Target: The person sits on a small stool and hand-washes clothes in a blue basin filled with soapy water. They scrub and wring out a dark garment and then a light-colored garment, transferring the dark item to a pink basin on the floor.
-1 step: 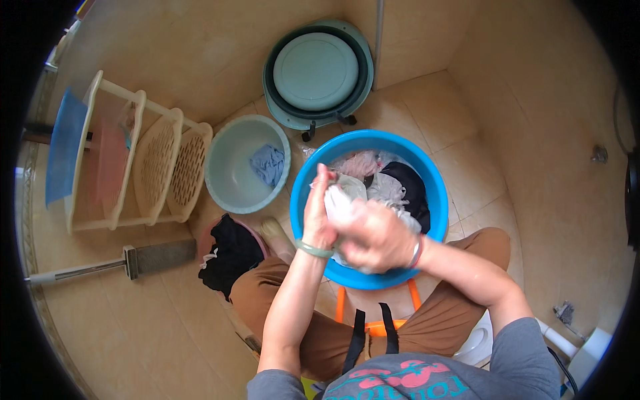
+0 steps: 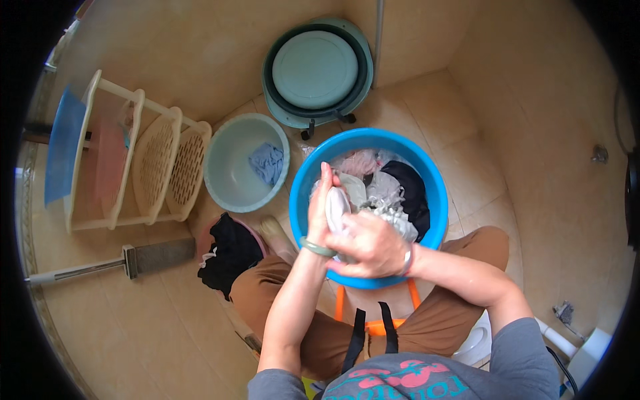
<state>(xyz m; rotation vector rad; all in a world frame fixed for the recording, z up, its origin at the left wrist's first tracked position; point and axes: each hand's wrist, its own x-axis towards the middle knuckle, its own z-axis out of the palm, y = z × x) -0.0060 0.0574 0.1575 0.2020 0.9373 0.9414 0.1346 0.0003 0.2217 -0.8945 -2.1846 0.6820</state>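
Over the blue basin [image 2: 437, 193], my two hands work together on a piece of white cloth [image 2: 337, 209], whose exact kind I cannot make out. My left hand [image 2: 319, 213], with a pale green bangle at the wrist, holds the cloth against its palm, fingers pointing up and away. Curled and pressed onto the cloth from the right is my right hand [image 2: 373, 245]. Below them in the basin lie wet clothes: a black garment [image 2: 410, 197], a pale pink one [image 2: 358, 162] and crumpled white fabric [image 2: 385, 190].
A pale green basin [image 2: 220, 177] with a blue cloth [image 2: 267, 163] stands left of the blue one. Dark clothes [image 2: 233, 253] fill a pink basin near my left knee. A folded tub [image 2: 317, 70] leans on the far wall; a cream rack [image 2: 141, 160] stands left, above a flat brush [image 2: 160, 259].
My right hand has shifted slightly toward me along the white cloth and looks less blurred, with more of the cloth showing. My left hand stays nearly in place.
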